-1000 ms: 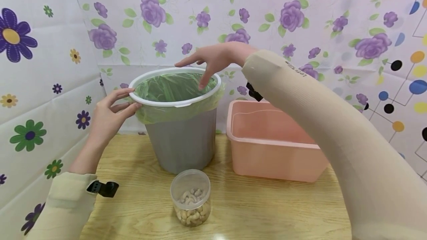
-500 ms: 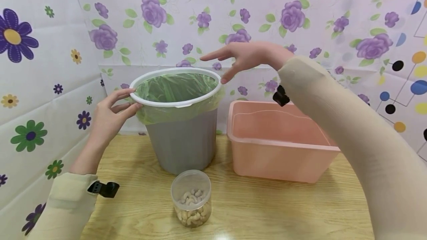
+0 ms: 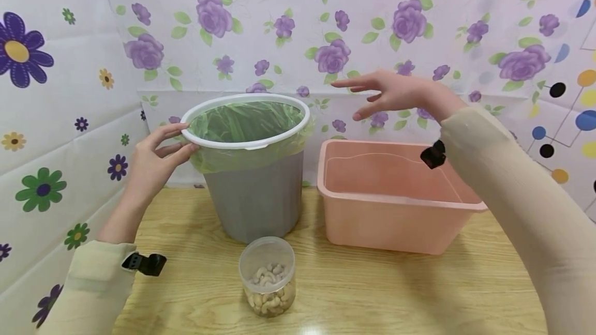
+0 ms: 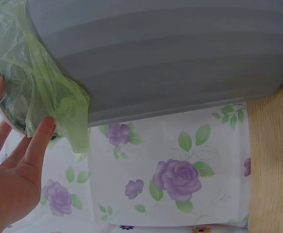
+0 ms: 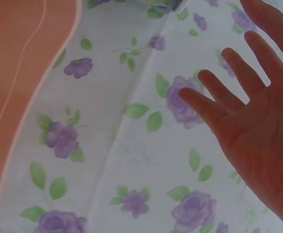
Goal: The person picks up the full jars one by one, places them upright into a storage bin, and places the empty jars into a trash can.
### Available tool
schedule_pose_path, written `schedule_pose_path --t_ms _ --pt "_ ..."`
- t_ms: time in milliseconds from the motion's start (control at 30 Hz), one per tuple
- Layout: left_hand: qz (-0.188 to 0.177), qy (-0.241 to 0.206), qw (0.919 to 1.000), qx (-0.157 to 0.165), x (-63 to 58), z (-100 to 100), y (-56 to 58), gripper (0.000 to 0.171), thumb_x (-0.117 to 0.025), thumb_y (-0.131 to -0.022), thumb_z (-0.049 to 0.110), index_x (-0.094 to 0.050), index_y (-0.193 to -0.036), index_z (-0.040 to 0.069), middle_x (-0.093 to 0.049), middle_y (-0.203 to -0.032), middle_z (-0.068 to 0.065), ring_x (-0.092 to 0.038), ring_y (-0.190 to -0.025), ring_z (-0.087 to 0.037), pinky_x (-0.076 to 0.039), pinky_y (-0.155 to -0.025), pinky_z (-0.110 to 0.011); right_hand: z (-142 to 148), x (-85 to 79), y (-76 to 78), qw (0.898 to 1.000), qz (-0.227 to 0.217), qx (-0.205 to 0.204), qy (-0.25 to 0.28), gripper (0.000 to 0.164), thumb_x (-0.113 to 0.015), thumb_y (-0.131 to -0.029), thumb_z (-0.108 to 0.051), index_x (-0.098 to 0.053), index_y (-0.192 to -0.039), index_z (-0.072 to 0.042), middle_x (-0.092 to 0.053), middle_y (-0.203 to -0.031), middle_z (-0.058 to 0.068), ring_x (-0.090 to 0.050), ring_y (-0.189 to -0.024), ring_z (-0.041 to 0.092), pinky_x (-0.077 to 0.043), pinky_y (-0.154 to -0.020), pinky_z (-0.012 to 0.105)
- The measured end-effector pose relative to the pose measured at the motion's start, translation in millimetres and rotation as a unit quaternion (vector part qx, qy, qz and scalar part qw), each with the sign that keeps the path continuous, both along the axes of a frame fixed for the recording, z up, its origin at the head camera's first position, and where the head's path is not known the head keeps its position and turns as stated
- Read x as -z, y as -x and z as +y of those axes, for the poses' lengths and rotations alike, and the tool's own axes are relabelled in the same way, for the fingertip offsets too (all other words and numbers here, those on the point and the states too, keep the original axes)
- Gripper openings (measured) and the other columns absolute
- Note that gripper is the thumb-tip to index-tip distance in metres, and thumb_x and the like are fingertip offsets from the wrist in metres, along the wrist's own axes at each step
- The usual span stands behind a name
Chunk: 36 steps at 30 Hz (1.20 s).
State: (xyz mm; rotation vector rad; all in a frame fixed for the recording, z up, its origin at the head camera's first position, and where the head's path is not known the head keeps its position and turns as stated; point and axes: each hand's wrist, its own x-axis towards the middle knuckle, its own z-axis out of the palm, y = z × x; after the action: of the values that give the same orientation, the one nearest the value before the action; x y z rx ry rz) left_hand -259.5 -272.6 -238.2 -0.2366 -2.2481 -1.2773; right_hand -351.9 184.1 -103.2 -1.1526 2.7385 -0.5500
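Though only in wrist view; right palm [image 5: 260,121]

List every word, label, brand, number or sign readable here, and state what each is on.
None: no text can be read in any view.
Gray bin and its green liner: no lettering shows.
Pink tub: none shows.
Jar of cashews: no label shows.
Black device on the left wrist and black device on the right wrist: too small to tell.
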Motion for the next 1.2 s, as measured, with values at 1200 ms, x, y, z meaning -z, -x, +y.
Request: schedule_pose_path --t_ms 1200 --pt "0.003 -0.003 1.0 0.005 0.5 1 0.3 0.054 -0.071 -0.091 0.031 -0.054 -0.14 0.016 -0.051 -0.146 -0.016 -0.059 -0.094 0.018 -0.057 -0.077 -0.009 94 99.1 -93.4 0.969 0.224 0.071 0.069 0.052 -0.075 -0.089 -0.024 -0.057 -0.136 -0.038 -0.06 -0.14 -0.008 -0.055 -0.126 0.009 -0.053 -0.097 0.032"
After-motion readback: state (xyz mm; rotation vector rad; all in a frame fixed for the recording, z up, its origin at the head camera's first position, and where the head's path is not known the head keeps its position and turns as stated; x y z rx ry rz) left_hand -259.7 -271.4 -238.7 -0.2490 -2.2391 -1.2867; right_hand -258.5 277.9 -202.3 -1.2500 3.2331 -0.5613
